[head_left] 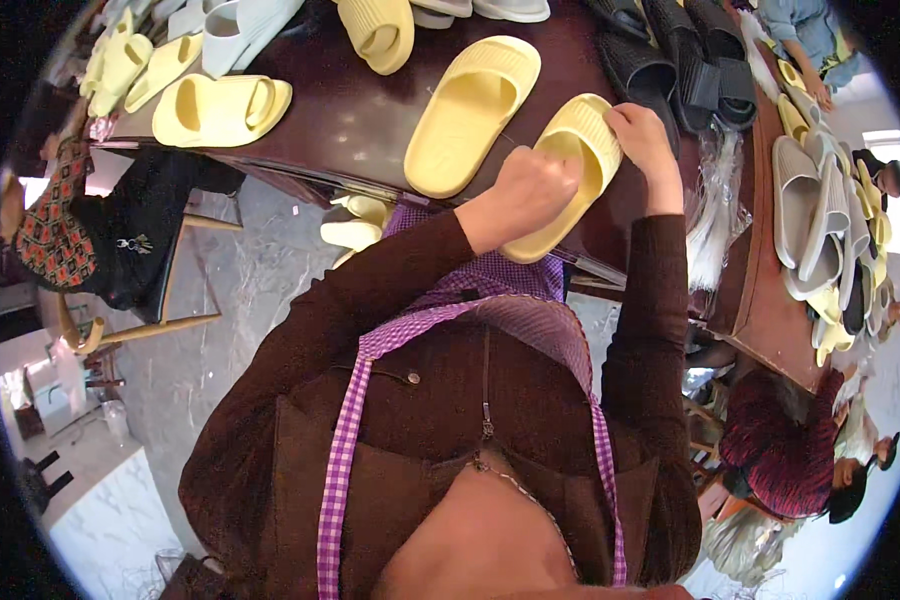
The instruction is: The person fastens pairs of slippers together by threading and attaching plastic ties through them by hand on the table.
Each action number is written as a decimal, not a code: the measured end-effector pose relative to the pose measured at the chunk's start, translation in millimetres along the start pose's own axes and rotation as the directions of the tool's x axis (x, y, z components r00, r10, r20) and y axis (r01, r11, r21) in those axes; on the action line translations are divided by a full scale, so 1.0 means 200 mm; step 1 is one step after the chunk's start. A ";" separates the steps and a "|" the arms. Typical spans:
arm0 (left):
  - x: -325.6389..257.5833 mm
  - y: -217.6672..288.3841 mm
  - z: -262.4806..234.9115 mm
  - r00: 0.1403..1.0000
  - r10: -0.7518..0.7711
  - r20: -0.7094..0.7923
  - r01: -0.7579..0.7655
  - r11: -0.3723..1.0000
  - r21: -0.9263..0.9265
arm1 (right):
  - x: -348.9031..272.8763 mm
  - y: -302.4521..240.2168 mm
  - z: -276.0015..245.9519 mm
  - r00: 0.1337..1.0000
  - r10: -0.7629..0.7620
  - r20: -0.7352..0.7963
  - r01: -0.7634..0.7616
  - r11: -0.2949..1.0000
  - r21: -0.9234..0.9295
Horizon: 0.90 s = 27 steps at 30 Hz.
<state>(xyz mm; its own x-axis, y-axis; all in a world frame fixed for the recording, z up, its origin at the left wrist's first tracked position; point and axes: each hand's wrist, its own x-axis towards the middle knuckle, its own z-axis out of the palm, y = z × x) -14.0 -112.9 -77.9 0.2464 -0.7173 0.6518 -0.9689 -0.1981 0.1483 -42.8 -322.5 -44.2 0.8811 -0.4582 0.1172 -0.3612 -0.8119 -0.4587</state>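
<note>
A yellow slide slipper [548,232] lies tilted at the table's near edge, its ribbed strap [576,116] at the far end. My right hand [646,145] grips the strap's right side between thumb and fingers. Over the foot opening, my left hand [536,192] is closed in a fist, its fingertips by the slipper's inside; what they hold, if anything, is hidden. Left of it a matching yellow slipper [456,138] lies flat, toe pointing away from me, touched by neither hand. A thin line shows on the table between the two slippers.
The dark red table [355,125] also bears yellow slippers [220,110], grey slippers [242,35] and black slippers [705,75]. A bundle of clear plastic strands [712,215] hangs at the right edge. A wooden-framed chair [165,270] stands left; other people sit on both sides.
</note>
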 end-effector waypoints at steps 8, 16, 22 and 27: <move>0.05 0.00 0.03 1.000 -0.008 0.007 0.008 0.999 0.043 | 0.06 -0.04 0.07 0.990 -0.004 0.143 -0.055 0.910 0.411; 0.04 -0.01 0.03 0.996 -0.083 0.033 0.079 0.993 0.089 | -0.01 0.01 -0.02 0.977 0.185 -0.103 -0.123 0.890 0.439; 0.05 0.01 0.03 0.994 -0.098 0.042 0.093 0.990 0.110 | -0.02 0.04 0.01 0.998 0.059 -0.033 -0.049 0.970 0.239; 0.05 0.01 0.02 0.995 -0.100 0.001 0.100 0.994 0.048 | 0.02 0.05 0.07 0.994 -0.083 0.076 0.054 0.945 0.323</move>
<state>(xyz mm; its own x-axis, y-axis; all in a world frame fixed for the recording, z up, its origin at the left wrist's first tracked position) -12.9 -123.3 -73.7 0.3420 -0.6946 0.6329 -0.9373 -0.3006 0.1766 -38.6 -327.4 -60.7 0.9287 -0.3604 0.0873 -0.1950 -0.6747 -0.7119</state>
